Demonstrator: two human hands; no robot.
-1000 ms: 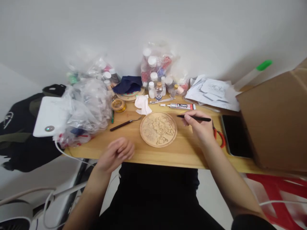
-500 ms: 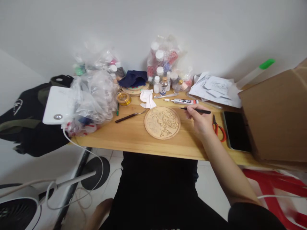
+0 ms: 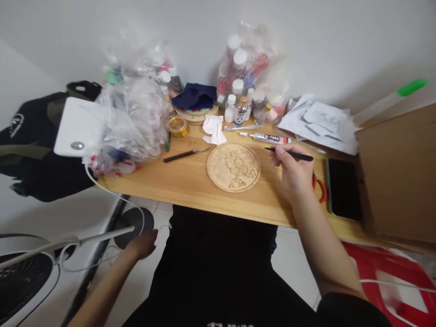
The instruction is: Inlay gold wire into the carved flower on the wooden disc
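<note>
Black tweezers (image 3: 289,154) are pinched in right hand (image 3: 293,175) fingers, pen-style for fine placement, beside carved wooden disc (image 3: 233,167) near tabletop (image 3: 177,184) front edge. Left hand (image 3: 143,245) is lowered below; finger state cannot be told.

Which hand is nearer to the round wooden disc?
Right. The right hand, holding a black tool, rests beside the round wooden disc; the left hand is below the table edge.

Soft even daylight, blurred warped edges
</note>
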